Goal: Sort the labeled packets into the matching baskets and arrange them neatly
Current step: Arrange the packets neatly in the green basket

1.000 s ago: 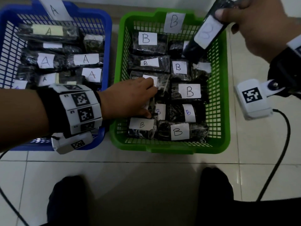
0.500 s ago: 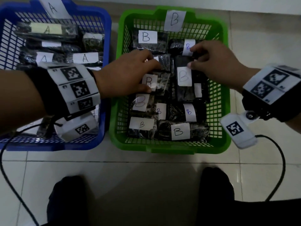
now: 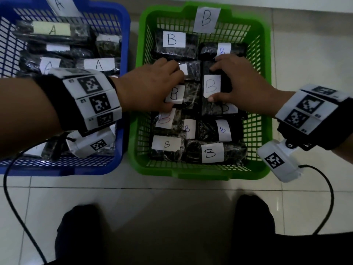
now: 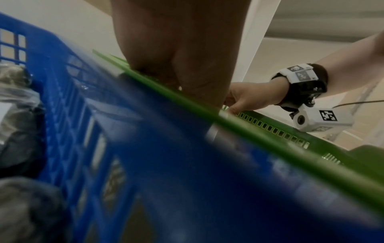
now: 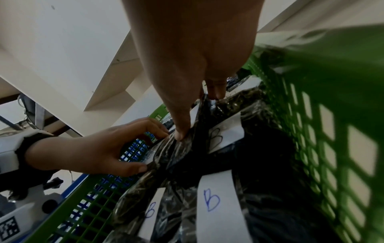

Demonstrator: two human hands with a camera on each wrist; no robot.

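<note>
- My left hand (image 3: 150, 87) covers part of a B packet (image 3: 188, 96) in the green basket (image 3: 265, 77); its fingertips are out of sight in the head view.
- Left wrist view: blue basket (image 4: 145, 172) wall is a blur and fills most of the frame; the left hand's fingers are behind the green rim.
- Blue basket (image 3: 125, 54) is cut off by the left edge in the head view; my forearm hides its near packets.
- Right hand (image 3: 242, 87) hides the label (image 3: 230, 108) under it; I can't read the letter.

Two baskets (image 3: 256, 104) side by side on tiled floor: about ten B-labelled packets (image 3: 211, 87) visible in the green one, at least six A-labelled packets (image 3: 99, 64) in the blue; two hands (image 3: 240, 83) at work
</note>
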